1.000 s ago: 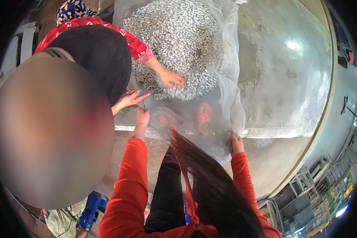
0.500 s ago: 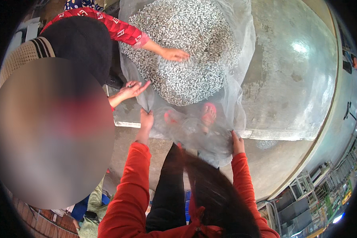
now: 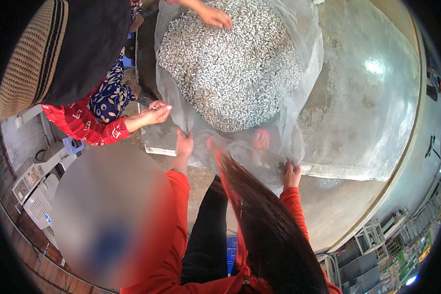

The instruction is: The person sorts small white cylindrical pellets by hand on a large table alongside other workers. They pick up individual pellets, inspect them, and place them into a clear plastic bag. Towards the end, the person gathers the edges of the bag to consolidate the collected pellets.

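A clear plastic sheet (image 3: 304,73) lies over a concrete slab (image 3: 357,112) and carries a heap of small pale pellets (image 3: 230,63). My left hand (image 3: 183,144) grips the sheet's near edge on the left. My right hand (image 3: 291,174) grips the same edge on the right. Both my sleeves are red. A co-worker in a red patterned sleeve reaches in from the left: one hand (image 3: 154,112) pinches the sheet's left edge, the other hand (image 3: 215,17) rests on the far side of the heap. My dark hair (image 3: 264,220) hangs down between my arms.
A grey machine with buttons (image 3: 39,181) stands at the left by a wall. The slab's near edge (image 3: 328,171) runs just beyond my hands, with floor below it. Metal racks (image 3: 372,250) stand at the lower right.
The view has shifted so the heap sits higher and closer. The co-worker's near hand has closed onto the sheet's left edge. My two hands keep their hold on the near edge.
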The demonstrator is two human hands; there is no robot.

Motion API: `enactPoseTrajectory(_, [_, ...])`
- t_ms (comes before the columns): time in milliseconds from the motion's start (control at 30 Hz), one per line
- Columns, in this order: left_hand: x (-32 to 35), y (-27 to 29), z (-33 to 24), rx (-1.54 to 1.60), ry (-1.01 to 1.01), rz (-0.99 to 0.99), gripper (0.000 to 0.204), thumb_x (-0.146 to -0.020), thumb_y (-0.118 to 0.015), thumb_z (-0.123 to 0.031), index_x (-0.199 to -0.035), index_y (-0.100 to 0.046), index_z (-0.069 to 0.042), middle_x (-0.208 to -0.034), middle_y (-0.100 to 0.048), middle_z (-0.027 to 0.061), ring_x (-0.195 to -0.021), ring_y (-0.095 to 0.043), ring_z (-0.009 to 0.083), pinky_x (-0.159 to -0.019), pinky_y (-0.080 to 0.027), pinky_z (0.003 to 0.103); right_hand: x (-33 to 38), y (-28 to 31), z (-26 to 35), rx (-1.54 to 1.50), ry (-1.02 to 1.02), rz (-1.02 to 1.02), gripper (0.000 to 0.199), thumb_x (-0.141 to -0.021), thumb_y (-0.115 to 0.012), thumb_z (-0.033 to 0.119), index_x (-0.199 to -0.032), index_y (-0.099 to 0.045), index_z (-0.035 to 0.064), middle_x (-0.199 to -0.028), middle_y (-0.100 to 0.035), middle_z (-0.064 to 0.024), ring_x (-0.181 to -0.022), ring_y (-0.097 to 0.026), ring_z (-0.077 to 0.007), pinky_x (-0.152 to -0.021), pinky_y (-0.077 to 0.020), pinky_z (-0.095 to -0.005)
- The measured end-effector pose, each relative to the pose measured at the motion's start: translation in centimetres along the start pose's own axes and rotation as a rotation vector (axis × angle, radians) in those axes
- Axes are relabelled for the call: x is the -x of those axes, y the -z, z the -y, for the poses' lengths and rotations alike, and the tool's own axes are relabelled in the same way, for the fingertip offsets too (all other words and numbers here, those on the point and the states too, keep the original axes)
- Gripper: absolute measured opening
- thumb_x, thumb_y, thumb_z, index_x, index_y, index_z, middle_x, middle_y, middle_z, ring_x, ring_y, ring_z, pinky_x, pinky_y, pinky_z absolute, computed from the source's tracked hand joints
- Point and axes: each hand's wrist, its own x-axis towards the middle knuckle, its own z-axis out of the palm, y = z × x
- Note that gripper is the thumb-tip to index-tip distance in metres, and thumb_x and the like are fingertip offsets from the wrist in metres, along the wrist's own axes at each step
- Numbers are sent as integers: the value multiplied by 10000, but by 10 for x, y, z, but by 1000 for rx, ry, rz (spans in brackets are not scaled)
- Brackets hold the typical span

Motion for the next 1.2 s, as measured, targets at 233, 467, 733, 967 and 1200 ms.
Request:
enactPoseTrajectory(233, [19, 6, -40, -178, 48, 7, 628, -847, -491, -201, -1374, -159, -118, -1099, -553, 251, -995, -537, 412, -852, -418, 441, -13, 39, -10, 60, -172, 148, 289, -792, -603, 105, -1043, -564, -33, -954, -626, -88, -851, -579, -148, -756, -456, -276])
enactPoseTrajectory(467, [42, 14, -67, 226, -178, -89, 573, -815, -521, -96, -1335, -284, -61, -1160, -526, 227, -1063, -528, 337, -901, -405, 357, -8, 9, 18, -76, -379, 403, 310, -781, -594, 106, -1056, -562, -34, -895, -628, -70, -836, -585, -158, -741, -465, -294])
enactPoseTrajectory(733, [100, 27, -88, 4, -239, -62, 526, -816, -527, -159, -1280, -283, -109, -972, -579, 261, -792, -580, 434, -699, -451, 483, 12, -196, 23, 291, -27, 750, 941, -666, -640, 538, -1225, -336, -156, -1180, -470, -317, -1119, -478, -371, -942, -364, -372])
enactPoseTrajectory(967, [77, 63, -94, -182, -368, 599, 532, -836, -516, -206, -1290, -260, -104, -1015, -554, 284, -918, -538, 458, -772, -431, 490, 20, -261, 83, 481, -159, 934, 1018, -602, -660, 547, -1196, -307, -200, -1207, -438, -336, -1146, -458, -375, -948, -360, -389])
enactPoseTrajectory(1200, [-93, 81, -89, -46, -449, 1300, 381, -854, -547, -331, -1085, -588, -31, -1117, -581, 132, -996, -558, 212, -863, -424, 332, 24, -257, 63, 689, 71, 714, 405, -738, -564, 296, -968, -493, -29, -834, -582, -306, -822, -564, -458, -739, -436, -503])
